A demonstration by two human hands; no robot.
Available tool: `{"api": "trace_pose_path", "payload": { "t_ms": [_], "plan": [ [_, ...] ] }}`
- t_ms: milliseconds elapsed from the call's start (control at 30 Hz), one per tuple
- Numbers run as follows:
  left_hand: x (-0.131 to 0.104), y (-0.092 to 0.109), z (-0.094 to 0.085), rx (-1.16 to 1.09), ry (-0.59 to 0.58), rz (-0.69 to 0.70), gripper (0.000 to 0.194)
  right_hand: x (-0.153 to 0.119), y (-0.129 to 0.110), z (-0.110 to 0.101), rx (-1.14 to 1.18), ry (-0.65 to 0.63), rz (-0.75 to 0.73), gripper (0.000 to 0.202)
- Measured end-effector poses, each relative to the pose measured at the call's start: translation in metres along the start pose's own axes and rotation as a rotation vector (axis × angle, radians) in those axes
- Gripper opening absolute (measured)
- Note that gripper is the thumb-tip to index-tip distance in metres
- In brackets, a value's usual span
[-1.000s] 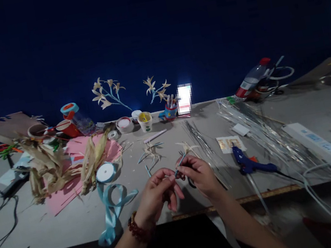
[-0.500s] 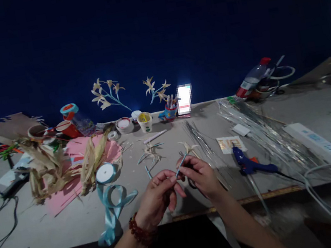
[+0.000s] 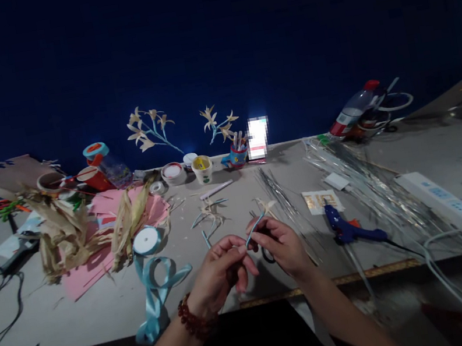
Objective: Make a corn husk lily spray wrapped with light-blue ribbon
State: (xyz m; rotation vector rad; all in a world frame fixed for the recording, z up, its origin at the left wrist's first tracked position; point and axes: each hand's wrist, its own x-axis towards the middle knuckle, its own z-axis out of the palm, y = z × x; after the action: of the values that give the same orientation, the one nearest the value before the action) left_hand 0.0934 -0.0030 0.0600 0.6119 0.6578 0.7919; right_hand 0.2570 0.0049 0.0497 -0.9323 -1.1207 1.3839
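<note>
A corn-husk flower on a blue-wrapped stem point(image 3: 256, 226) is held between my two hands above the table's front part. My left hand point(image 3: 223, 266) pinches the stem's lower end between thumb and finger. Higher up, the fingers of my right hand point(image 3: 282, 246) close on the same stem, its pale petals pointing away from me. The stem is slightly curved. Beyond my fingers lie loose husk flowers with blue stems point(image 3: 211, 214). A dark loop point(image 3: 267, 257), perhaps a scissor handle, shows partly beneath my right hand.
Left of my hands lie a blue ribbon roll point(image 3: 146, 241), corn husks point(image 3: 63, 242) and pink paper point(image 3: 84, 274). To the right are wires point(image 3: 281, 194), a glue gun point(image 3: 351, 229) and a power strip point(image 3: 439, 197). Finished-looking flower sprays point(image 3: 155, 129) stand at the back.
The stem, nearly straight before, is now bent into a curve, and its flower head has tipped slightly to the right and down. Both hands keep almost the same place.
</note>
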Motion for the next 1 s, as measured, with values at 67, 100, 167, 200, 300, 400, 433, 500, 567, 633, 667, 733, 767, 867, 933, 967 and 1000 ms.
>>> {"api": "trace_pose_path", "payload": {
  "t_ms": [67, 100, 167, 200, 300, 400, 433, 500, 567, 633, 667, 733, 767, 867, 933, 967, 1000],
  "plan": [
    [0.0, 0.0, 0.0, 0.0, 0.007, -0.008, 0.014, 0.0, 0.001, -0.001, -0.007, -0.005, -0.006, 0.017],
    [0.0, 0.001, 0.0, 0.006, 0.015, -0.006, 0.015, 0.0, 0.002, -0.001, -0.012, -0.003, -0.012, 0.016],
    [-0.001, 0.001, 0.002, 0.033, 0.04, 0.018, 0.016, 0.0, 0.001, -0.002, -0.032, 0.0, -0.027, 0.015],
    [-0.001, 0.001, 0.003, 0.055, 0.055, 0.042, 0.016, -0.001, -0.001, -0.002, -0.056, -0.002, -0.031, 0.014],
    [-0.003, -0.002, 0.006, 0.168, 0.103, 0.143, 0.018, -0.003, -0.007, -0.001, -0.162, 0.005, -0.027, 0.015],
    [-0.005, -0.008, 0.008, 0.373, 0.182, 0.302, 0.016, -0.007, -0.014, 0.001, -0.232, 0.036, -0.01, 0.017],
    [-0.006, -0.01, 0.008, 0.469, 0.207, 0.365, 0.014, -0.008, -0.015, 0.002, -0.24, 0.045, -0.003, 0.017],
    [-0.007, -0.013, 0.007, 0.684, 0.241, 0.494, 0.012, -0.011, -0.018, 0.003, -0.249, 0.058, 0.007, 0.017],
    [-0.008, -0.015, 0.004, 0.898, 0.259, 0.613, 0.012, -0.012, -0.019, 0.004, -0.251, 0.069, 0.008, 0.017],
    [-0.007, -0.017, 0.001, 1.08, 0.286, 0.71, 0.014, -0.013, -0.019, 0.005, -0.249, 0.081, 0.005, 0.017],
    [-0.007, -0.018, 0.0, 1.148, 0.302, 0.745, 0.015, -0.013, -0.019, 0.006, -0.249, 0.091, 0.003, 0.018],
    [-0.006, -0.02, -0.001, 1.207, 0.322, 0.775, 0.015, -0.013, -0.017, 0.007, -0.252, 0.12, -0.004, 0.019],
    [-0.006, -0.021, 0.0, 1.195, 0.32, 0.764, 0.015, -0.013, -0.017, 0.007, -0.252, 0.134, -0.009, 0.019],
    [-0.006, -0.02, 0.005, 0.972, 0.279, 0.663, 0.012, -0.012, -0.016, 0.007, -0.255, 0.131, -0.023, 0.02],
    [-0.006, -0.016, 0.009, 0.712, 0.23, 0.548, 0.012, -0.011, -0.018, 0.005, -0.284, 0.104, -0.032, 0.02],
    [-0.005, -0.014, 0.009, 0.58, 0.204, 0.483, 0.013, -0.011, -0.02, 0.005, -0.306, 0.09, -0.036, 0.02],
    [-0.005, -0.012, 0.01, 0.465, 0.182, 0.416, 0.014, -0.011, -0.022, 0.004, -0.329, 0.076, -0.039, 0.02]
  ]
}}
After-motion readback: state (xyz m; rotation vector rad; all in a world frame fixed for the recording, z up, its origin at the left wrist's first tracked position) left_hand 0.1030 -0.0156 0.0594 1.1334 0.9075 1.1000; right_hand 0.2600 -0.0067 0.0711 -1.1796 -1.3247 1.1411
